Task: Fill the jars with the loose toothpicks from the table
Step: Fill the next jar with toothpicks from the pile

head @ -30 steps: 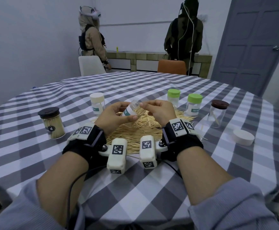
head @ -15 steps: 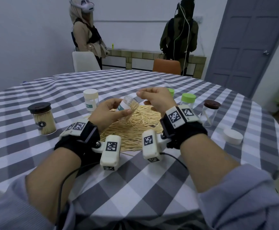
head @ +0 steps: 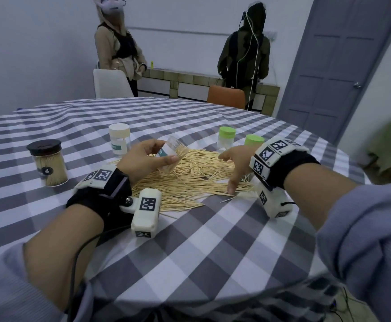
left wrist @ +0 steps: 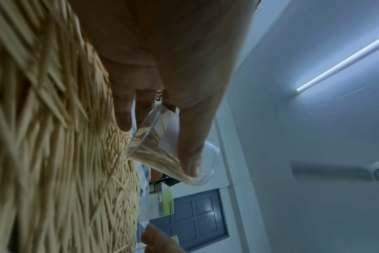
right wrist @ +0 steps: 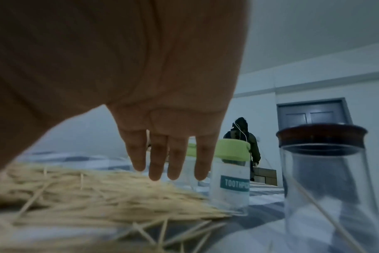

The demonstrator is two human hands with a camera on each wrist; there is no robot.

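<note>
My left hand point(head: 143, 160) has its grip wrapped around a small clear jar point(head: 171, 154), thumb on one side and fingers on the other, holding it tilted above the near-left part of the toothpick pile point(head: 189, 180). In the left wrist view the jar point(left wrist: 173, 154) is partly filled with toothpicks lying along its lower wall, and its lid is off.

My right hand point(head: 235, 162) hovers just over the right side of the pile with its grip released: the fingers point(right wrist: 158, 164) are straight and slightly spread, holding nothing, and the thumb reaches down to the pile's near edge.

The loose toothpicks lie heaped at the middle of the worktop point(head: 213, 240), which is round and covered in a grey-and-white check cloth. A few strays lie off the heap's near edge.

Behind the pile stand a white-lidded jar point(head: 119, 141) and two green-lidded jars point(head: 226, 139), point(head: 254, 141); the nearer one carries a teal label in the right wrist view point(right wrist: 233, 178). Toward the left edge stands a black-lidded jar point(head: 48, 163) packed with toothpicks. Just right of my right hand, a brown-lidded glass jar point(right wrist: 322, 171) holds a single toothpick leaning inside.
</note>
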